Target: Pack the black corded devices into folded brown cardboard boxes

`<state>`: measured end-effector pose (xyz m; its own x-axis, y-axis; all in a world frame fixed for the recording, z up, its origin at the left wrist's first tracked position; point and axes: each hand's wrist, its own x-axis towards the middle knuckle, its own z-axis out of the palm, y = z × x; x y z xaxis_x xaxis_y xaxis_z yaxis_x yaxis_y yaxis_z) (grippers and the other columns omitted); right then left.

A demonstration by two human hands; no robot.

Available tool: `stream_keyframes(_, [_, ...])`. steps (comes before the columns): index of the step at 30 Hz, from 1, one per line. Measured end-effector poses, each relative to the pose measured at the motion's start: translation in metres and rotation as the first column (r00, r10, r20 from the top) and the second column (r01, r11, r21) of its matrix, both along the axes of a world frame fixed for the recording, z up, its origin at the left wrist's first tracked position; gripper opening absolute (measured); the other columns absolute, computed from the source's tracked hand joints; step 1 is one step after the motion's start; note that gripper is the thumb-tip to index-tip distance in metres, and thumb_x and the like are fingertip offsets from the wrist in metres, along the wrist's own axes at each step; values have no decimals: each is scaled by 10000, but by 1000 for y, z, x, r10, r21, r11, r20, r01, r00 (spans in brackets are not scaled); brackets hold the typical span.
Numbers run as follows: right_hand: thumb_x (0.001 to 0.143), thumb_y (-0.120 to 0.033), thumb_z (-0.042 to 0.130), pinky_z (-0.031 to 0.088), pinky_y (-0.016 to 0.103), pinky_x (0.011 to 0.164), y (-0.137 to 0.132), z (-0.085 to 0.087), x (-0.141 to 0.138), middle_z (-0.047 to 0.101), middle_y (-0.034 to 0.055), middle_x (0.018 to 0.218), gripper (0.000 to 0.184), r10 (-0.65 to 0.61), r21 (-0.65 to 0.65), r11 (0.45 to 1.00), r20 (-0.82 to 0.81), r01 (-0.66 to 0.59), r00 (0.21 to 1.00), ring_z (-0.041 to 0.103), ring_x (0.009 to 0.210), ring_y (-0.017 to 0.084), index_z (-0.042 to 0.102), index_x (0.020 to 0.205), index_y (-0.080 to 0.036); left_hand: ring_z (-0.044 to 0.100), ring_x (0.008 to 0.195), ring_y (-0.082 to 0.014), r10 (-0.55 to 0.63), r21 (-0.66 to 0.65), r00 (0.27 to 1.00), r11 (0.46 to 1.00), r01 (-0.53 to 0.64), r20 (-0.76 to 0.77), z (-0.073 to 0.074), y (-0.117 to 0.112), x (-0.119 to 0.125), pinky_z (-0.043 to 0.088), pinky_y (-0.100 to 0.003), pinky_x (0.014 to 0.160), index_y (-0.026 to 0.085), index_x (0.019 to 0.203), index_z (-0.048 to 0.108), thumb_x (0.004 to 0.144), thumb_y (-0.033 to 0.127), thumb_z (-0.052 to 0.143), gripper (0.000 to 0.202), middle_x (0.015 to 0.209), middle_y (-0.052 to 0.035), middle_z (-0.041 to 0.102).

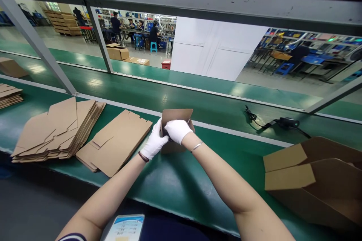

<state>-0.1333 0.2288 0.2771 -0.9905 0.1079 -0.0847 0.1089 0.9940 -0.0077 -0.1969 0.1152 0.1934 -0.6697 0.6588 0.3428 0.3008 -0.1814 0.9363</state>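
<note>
A small brown cardboard box (177, 115) stands on the green bench (175, 180) in front of me, its flap raised at the back. Both my hands wear white gloves. My left hand (155, 142) grips the box's left side, fingers curled round its edge. My right hand (177, 130) presses down on the box's top, fingers closed over it. Just left of the box lies a short pile of flat cardboard blanks (115, 142).
A taller fanned stack of flat blanks (58, 131) lies further left, another stack (9, 95) at the far left edge. A large open carton (316, 177) sits at right. A black tool with cable (285, 122) lies behind. People work at benches far off.
</note>
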Motion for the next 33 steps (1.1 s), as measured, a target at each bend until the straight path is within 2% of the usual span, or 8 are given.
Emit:
stream_keyframes(6, [884,-384,570,469,246,792,25,17,9,671,38,1110,323,166,-226,962,37,-154,985,617,970,201,632,1158,-226,326,1379,-287,26,-13,1000,1000,-26,-14,6,-1,2,268,-449,1155,213,1456,292,690,93,565,822,1477,-87,374])
stream_keyframes(8, [849,-418,623,462,255,805,32,25,19,644,21,1170,399,240,-205,948,-32,-241,970,606,984,205,596,1218,-270,341,1369,-283,53,-31,998,998,-54,-36,6,-1,2,264,-457,1155,216,1452,306,689,76,549,813,1454,-83,404])
stream_keyframes(10, [867,-371,609,452,296,804,31,26,27,629,52,1174,359,288,-82,952,-98,-297,952,594,997,237,601,1213,-275,355,1360,-283,74,-47,996,996,-76,-44,4,0,2,269,-466,1152,223,1458,298,684,60,533,825,1446,-80,417])
stream_keyframes(13, [929,-252,488,446,317,719,19,17,29,659,85,996,246,293,72,955,-46,-289,955,625,858,243,654,1110,-246,352,1367,-278,91,-46,994,995,-94,-52,-1,0,2,273,-454,1156,246,1475,268,718,80,547,824,1473,-70,392])
stream_keyframes(17, [879,-127,487,442,309,675,10,4,20,652,99,942,242,238,78,967,45,-241,970,644,755,224,703,969,-187,247,1426,-264,87,-38,996,995,-88,-19,-8,-4,6,194,-431,1192,247,1493,220,825,248,605,771,1552,-62,269])
stream_keyframes(23, [924,-327,531,434,269,763,29,7,17,648,64,1008,246,362,-222,909,0,-353,932,615,905,203,721,1034,-217,155,1454,-270,39,-53,999,998,-40,-20,-15,-14,8,141,-433,1201,221,1506,169,865,479,577,802,1583,-80,172])
stream_keyframes(27, [881,-281,576,417,256,715,32,13,11,671,62,958,210,272,-194,949,96,-250,958,610,872,204,757,951,-202,117,1462,-254,44,-50,995,998,-49,-94,-23,-16,10,101,-418,1207,239,1509,160,915,538,448,725,1589,-59,153])
stream_keyframes(33, [820,-323,651,429,228,700,33,17,5,700,25,949,205,333,-255,924,172,-284,927,635,850,191,757,968,-230,147,1459,-234,148,7,952,988,-151,-267,-37,-16,23,127,-408,1206,268,1513,141,970,479,329,612,1589,-43,158])
